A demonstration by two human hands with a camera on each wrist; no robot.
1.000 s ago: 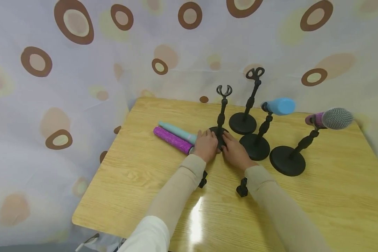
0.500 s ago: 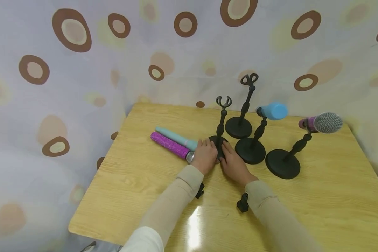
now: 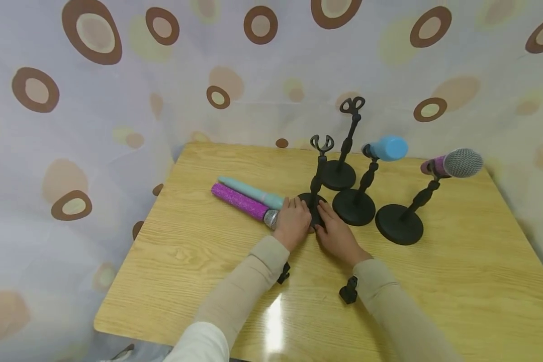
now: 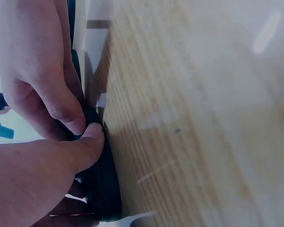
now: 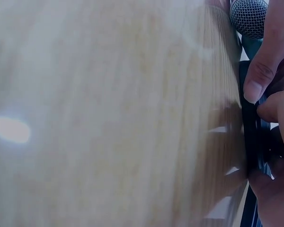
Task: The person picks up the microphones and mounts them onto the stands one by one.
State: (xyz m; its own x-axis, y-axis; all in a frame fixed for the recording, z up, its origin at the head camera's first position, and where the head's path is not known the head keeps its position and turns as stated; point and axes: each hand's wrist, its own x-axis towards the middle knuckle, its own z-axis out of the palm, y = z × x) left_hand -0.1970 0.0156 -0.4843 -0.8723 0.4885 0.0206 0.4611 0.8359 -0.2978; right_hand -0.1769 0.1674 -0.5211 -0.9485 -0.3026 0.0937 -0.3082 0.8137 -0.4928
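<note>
In the head view, a black desk microphone stand [image 3: 315,185] with an empty open clip stands upright between the two hands. My left hand [image 3: 292,223] grips the left side of its round base, while my right hand [image 3: 338,235] holds the right side. In the left wrist view, a thumb presses the near edge of the base [image 4: 103,184], and the fingers reach over it. Close left of the left hand, a glittery purple microphone [image 3: 240,201] and a turquoise microphone [image 3: 249,190] lie side by side on the table.
Behind stands another bare stand [image 3: 338,175]. To the right, one stand [image 3: 354,207] bears a blue-topped microphone [image 3: 390,148], another [image 3: 399,224] a purple one with a silver head [image 3: 462,163]. The wooden table [image 3: 172,281] meets a patterned curtain [image 3: 163,110].
The stand between my hands has slid a little toward me and slightly right, nearer the line of the blue microphone's stand. Both hands moved with it; the head view also shifted slightly.
</note>
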